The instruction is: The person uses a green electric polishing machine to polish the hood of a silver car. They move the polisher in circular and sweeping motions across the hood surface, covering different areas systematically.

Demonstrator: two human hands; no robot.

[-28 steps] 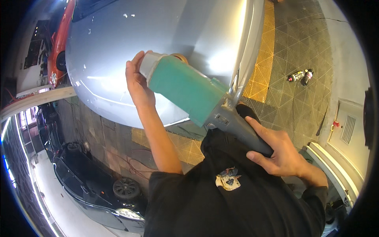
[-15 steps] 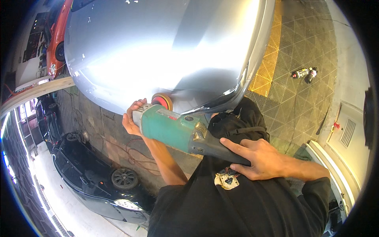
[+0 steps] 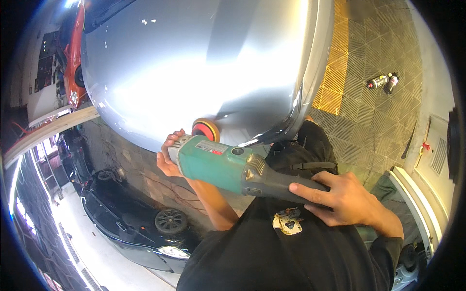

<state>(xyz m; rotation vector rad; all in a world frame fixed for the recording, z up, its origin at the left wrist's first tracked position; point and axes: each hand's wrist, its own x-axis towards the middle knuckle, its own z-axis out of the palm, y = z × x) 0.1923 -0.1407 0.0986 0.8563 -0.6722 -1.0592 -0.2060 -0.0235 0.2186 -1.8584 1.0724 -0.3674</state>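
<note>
A green and black corded-style polisher (image 3: 213, 162) lies across the front of me, gripped by both hands. My left hand (image 3: 170, 156) wraps its grey head end, fingers over the top. Closed around the black rear handle is my right hand (image 3: 347, 198), with the index finger stretched along it. The round pad (image 3: 206, 130), red and yellow with a dark rim, stands on edge at the near border of a shiny silver-grey car panel (image 3: 170, 82). Whether the pad touches the panel is hard to tell.
Two bottles (image 3: 383, 82) lie on the grey floor tiles at right, beyond a yellow tile strip (image 3: 335, 63). A black car (image 3: 131, 208) stands at lower left, near a hose on the floor (image 3: 179, 194). A red car (image 3: 74, 63) is at far left.
The whole view has shifted and turned a little. The polisher and both hands appear slightly lower and farther right in the picture. Both hands keep their hold.
</note>
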